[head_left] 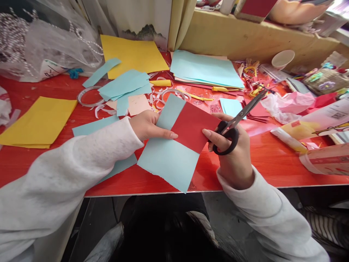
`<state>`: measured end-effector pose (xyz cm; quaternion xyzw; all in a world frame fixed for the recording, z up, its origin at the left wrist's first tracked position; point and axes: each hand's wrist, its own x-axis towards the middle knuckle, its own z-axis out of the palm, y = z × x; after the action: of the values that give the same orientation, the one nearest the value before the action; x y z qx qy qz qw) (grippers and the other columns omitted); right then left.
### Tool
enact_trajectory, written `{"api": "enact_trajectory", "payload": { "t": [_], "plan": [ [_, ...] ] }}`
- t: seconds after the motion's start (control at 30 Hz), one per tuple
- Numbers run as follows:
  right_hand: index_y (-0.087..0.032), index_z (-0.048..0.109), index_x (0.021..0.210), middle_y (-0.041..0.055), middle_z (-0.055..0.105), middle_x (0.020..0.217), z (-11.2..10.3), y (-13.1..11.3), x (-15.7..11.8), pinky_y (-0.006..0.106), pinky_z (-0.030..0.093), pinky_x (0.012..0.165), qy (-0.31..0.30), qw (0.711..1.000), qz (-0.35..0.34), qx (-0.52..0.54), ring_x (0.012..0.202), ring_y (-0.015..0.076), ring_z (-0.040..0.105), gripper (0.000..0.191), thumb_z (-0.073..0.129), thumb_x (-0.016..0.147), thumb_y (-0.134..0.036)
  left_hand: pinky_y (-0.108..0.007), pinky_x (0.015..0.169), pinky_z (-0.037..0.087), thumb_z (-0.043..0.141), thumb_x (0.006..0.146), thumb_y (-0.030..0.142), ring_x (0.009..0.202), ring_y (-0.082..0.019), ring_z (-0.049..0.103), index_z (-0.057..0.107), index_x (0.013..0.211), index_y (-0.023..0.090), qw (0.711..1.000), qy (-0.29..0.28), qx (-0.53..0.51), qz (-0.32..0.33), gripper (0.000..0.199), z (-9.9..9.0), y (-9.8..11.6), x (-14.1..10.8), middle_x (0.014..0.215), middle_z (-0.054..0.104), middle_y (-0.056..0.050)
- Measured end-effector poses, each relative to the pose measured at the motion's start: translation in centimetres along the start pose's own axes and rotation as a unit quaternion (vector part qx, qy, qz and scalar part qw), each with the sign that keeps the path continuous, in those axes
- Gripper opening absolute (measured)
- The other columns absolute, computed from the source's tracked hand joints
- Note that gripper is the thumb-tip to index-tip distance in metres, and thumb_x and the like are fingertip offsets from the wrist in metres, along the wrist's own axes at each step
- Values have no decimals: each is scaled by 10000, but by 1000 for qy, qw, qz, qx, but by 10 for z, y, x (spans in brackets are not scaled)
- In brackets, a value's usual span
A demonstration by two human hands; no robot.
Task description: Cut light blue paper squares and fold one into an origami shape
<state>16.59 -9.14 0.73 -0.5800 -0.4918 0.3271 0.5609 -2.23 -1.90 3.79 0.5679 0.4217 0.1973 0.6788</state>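
My left hand (149, 127) pinches a light blue sheet of paper (171, 162) and a smaller red paper square (191, 125) laid over it, its thumb on the red square's left edge. Black-handled scissors (236, 120) hang on the fingers of my right hand (231, 145), blades pointing up and to the right, away from the paper. The thumb and a finger of that hand also grip the red square's right corner. Both papers are tilted above the table's front edge. The blue sheet's lower edge looks uneven.
On the red table (261, 160) lie yellow sheets (40, 122), a stack of light blue sheets (204, 69), a tape roll (89, 96) and paper scraps. Red squares (255, 111) sit behind my right hand. A paper cup (327, 159) lies on its side at the right.
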Motion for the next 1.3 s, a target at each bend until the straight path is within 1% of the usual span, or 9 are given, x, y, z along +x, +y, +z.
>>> {"api": "enact_trajectory", "payload": {
  "t": [0.1,0.27,0.43,0.57,0.73,0.87,1.1,1.2,1.3],
  "plan": [
    [-256,538,1011,-44,418,641,0,0,0,226,385,382,-1,1000,2,-7,430,62,424,381,682,659,-280,-400,711,529,722,511,199,759,-254,651,698,741,198,1000,-6,-4,4,231,-1,-3,3,773,697,-25],
    [-257,545,996,-39,426,635,-1,-2,-1,230,373,396,-20,1000,9,-23,456,75,429,365,678,658,-289,-434,741,497,749,441,216,787,-278,642,691,679,210,996,-76,40,-15,245,-13,-8,14,680,678,-6],
    [-242,547,1000,-42,418,605,-1,-4,2,230,367,402,-50,998,38,-23,460,81,435,381,685,646,-280,-396,954,372,738,511,285,1097,-278,502,695,745,218,983,19,140,116,247,-26,4,12,779,670,-21],
    [-221,552,1012,-44,421,610,-1,-7,7,215,375,406,-112,991,63,-23,466,72,445,402,692,637,-260,-365,977,348,679,607,281,1073,-228,521,679,868,219,974,70,128,173,268,-21,12,8,837,660,-1],
    [-213,535,1042,-49,435,615,1,-16,14,199,392,409,-204,975,80,-40,476,66,452,439,692,631,-218,-447,952,342,710,531,233,910,-255,601,694,693,195,984,30,132,113,167,-14,2,13,558,596,29],
    [-210,535,1044,-45,449,616,-1,-26,22,191,384,403,-231,969,59,-69,487,67,455,423,681,646,-213,-430,1016,252,703,540,241,954,-246,588,686,687,176,983,37,141,116,161,-19,-1,15,509,583,24],
    [-184,550,1046,-61,428,538,-1,-45,47,177,333,379,-369,922,40,-111,456,56,426,428,680,641,-137,-417,1056,174,727,491,279,1126,-261,484,648,579,183,969,-24,229,92,151,-14,4,12,643,646,12],
    [-181,563,1022,-59,452,539,3,-56,59,166,313,370,-380,917,16,-119,454,49,429,407,686,638,-133,-407,1068,163,718,511,330,1154,-273,458,649,557,206,968,-25,234,84,149,-14,6,10,763,679,13],
    [-169,553,1042,-61,476,529,4,-66,70,157,312,364,-368,921,8,-130,453,46,433,441,694,628,-118,-419,1088,110,687,579,348,1124,-258,489,683,657,223,974,12,200,106,146,-17,8,8,816,692,14]
  ]
}}
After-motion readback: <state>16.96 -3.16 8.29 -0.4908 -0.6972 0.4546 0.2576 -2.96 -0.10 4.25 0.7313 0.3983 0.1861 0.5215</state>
